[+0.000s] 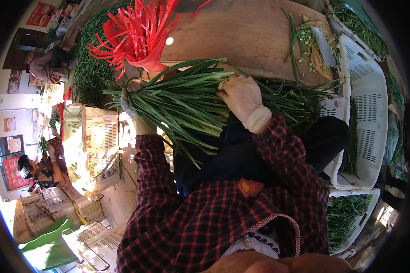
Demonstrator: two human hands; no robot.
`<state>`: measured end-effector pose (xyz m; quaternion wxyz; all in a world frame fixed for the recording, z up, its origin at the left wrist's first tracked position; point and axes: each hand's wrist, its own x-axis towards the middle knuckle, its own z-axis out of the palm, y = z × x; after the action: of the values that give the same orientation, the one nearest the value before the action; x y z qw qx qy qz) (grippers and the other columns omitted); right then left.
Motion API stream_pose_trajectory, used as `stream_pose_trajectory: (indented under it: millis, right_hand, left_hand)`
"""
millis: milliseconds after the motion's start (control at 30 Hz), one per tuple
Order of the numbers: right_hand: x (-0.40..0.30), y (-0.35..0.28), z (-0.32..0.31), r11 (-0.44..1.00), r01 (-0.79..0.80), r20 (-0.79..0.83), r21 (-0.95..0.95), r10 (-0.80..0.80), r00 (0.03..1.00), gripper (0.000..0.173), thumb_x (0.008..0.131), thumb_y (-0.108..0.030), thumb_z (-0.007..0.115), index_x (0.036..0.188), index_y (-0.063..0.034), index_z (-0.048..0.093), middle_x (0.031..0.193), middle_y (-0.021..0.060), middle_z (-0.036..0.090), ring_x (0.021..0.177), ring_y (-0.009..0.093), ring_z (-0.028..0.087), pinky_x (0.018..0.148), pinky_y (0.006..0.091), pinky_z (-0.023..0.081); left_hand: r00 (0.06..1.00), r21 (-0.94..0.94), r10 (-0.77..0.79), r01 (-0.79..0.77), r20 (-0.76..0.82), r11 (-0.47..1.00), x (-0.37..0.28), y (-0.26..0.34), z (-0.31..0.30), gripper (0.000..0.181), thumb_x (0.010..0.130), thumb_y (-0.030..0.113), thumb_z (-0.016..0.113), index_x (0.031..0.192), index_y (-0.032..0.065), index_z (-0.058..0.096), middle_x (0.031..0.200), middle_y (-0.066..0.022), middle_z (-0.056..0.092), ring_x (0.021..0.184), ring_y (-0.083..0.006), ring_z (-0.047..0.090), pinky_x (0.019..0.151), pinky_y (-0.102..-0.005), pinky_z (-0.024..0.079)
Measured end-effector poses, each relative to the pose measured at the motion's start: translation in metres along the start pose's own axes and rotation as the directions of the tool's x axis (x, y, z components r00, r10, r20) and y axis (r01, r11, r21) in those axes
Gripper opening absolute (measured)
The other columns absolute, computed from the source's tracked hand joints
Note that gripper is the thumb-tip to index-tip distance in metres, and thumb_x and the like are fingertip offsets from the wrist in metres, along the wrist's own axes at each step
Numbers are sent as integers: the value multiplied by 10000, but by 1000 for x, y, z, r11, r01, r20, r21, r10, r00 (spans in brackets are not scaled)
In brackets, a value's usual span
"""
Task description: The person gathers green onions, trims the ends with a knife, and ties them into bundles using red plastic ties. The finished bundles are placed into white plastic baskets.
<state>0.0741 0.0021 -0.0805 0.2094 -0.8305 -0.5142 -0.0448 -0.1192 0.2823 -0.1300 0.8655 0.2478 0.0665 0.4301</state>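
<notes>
A loose bunch of garlic chives (181,102) lies across my lap, its long flat leaves fanned out. My left hand (133,90), in a soiled grey glove, is closed around the bunch near its left end. My right hand (244,100) wears a pale rubber glove. Its fingers curl at the bunch's right-hand ends, and their tips are partly hidden, so a grip is not certain. More garlic chives (287,102) lie beyond my right wrist. Close above the bunch, a red holder (150,56) is stuffed with red plastic strips (136,30).
A wooden board (235,34) ahead carries a cleaver (323,46) among chopped green bits. White plastic crates (367,112) stand at my right, one holding greens (346,218). Piled greens (92,65) and a pale crate (100,146) are leftward. Two other people (46,167) sit farther left.
</notes>
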Motion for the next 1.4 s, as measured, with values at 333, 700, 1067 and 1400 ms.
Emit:
stream_pose_trajectory:
  millis: [333,700,1067,1400]
  right_hand:
    - [-73,95,-5,914,-303,56,-271,329,943,176,781,-271,661,714,-110,679,731,76,621,746,263,619,691,394,499]
    - [-36,17,55,187,-436,369,880,308,877,458,775,-439,722,908,-1,701,838,125,689,800,213,630,749,358,491]
    - [-64,16,23,18,-428,387,903,395,833,513,700,-349,811,881,91,621,713,82,577,673,179,514,602,359,415]
    - [-76,35,6,23,-484,445,875,355,822,333,800,-258,647,950,39,637,899,110,653,827,179,602,755,347,480]
  left_hand:
    - [988,-346,-34,84,148,934,-6,4,-13,237,913,297,479,880,69,538,888,-85,577,997,-294,524,991,-442,380]
    - [963,40,-267,265,48,963,16,-100,90,252,905,327,502,906,82,563,915,-76,589,950,-246,555,961,-425,400]
    - [919,255,-394,385,-19,887,-34,-162,171,297,910,368,484,924,86,576,922,-88,604,932,-274,577,924,-474,436]
    - [951,257,-254,293,-174,921,-32,-133,186,339,915,404,467,940,89,588,928,-99,616,915,-300,598,891,-518,467]
